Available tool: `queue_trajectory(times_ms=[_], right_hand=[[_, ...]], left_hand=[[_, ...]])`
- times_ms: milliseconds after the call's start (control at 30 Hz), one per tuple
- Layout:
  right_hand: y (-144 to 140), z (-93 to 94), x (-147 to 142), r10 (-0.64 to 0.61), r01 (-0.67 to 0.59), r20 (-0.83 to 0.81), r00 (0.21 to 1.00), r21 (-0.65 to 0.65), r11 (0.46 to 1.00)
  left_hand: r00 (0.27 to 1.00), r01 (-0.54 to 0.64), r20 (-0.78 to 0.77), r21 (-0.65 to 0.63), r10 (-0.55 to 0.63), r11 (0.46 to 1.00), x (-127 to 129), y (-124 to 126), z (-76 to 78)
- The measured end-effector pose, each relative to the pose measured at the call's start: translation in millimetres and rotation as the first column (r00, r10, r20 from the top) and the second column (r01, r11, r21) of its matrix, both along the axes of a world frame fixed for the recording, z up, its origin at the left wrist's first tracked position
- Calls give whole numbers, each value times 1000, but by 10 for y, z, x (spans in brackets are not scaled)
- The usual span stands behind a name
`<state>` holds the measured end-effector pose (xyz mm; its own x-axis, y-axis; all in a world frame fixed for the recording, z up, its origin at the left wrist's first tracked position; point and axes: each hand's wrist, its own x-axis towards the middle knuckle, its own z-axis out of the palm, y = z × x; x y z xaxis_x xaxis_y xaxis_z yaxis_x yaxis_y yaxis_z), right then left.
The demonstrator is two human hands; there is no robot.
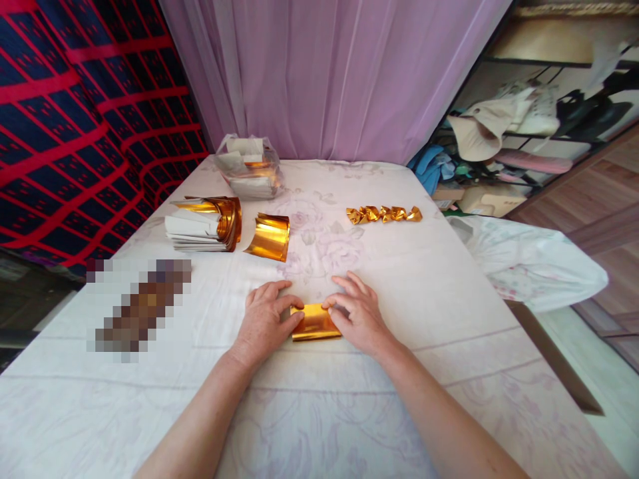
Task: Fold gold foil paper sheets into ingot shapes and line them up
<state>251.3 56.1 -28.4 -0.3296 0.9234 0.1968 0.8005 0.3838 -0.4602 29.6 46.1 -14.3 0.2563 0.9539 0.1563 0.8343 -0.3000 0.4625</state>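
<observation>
A small sheet of gold foil paper point(316, 320) lies on the table in front of me, its near edge curled or rolled over. My left hand point(267, 318) pinches its left end between thumb and forefinger. At the opposite end, the thumb and forefinger of my right hand point(358, 315) hold the sheet the same way. Beyond my left hand lies a small curved stack of gold foil sheets point(271, 237). Left of that is a thicker stack point(200, 226) with pale backs, bent over on itself. Several shaped gold foil pieces point(384, 214) form a row at the back right.
A clear plastic bag point(249, 174) with more sheets stands at the table's back left. A blurred-out brown item point(144, 306) lies on the left. The table has a pale floral cloth point(424, 406). On the right are a white bag point(544, 259) and shelves with a cap point(479, 130).
</observation>
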Motion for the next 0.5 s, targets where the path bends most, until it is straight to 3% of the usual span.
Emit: queue_trajectory(times_ms=[500], right_hand=[[-60, 210, -10, 57, -38, 97, 994, -186, 982]], left_hand=[[1000, 7, -15, -37, -7, 999, 15, -41, 44]])
